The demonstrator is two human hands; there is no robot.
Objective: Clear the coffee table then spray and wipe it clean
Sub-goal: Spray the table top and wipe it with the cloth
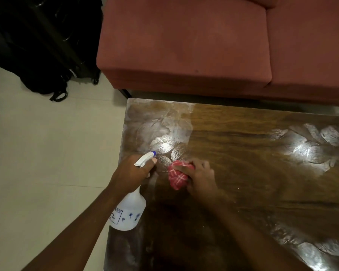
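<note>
Just one bottle (130, 210), one cloth (177, 178).

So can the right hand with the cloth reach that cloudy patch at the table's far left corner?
Probably yes: only bare table lies between the right hand, gripping the cloth, and the cloudy patch; the left hand and spray bottle sit aside.

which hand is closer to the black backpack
Left. The left hand, gripping the spray bottle, is at the table edge nearest the backpack; the right hand, holding the red cloth, is farther across the table.
</note>
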